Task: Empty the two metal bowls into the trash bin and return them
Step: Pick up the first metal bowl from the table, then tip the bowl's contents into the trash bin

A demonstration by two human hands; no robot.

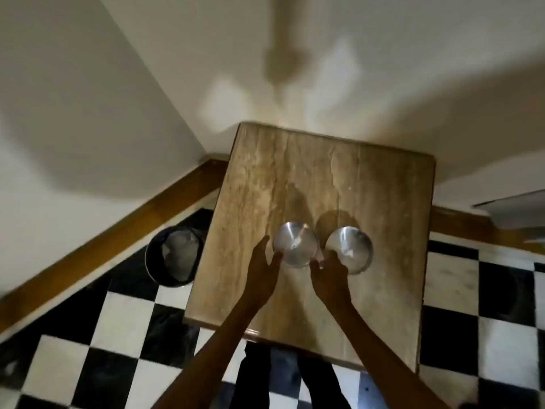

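Two shiny metal bowls stand side by side on a small stone-topped table (309,178). My left hand (262,270) touches the near left rim of the left bowl (295,245), fingers spread around it. The near rim of the right bowl (351,247) is under the fingers of my right hand (328,276). Whether either bowl is lifted off the table, I cannot tell. Both bowls look bare inside apart from glare. The round black trash bin (174,255) with a pale liner stands on the floor just left of the table.
The table stands against a cream wall (354,69) in a corner, with a brown wooden skirting board (118,234) along the left wall. The floor (472,305) is black and white chequered tile. My dark-trousered legs (259,382) show below the table's near edge.
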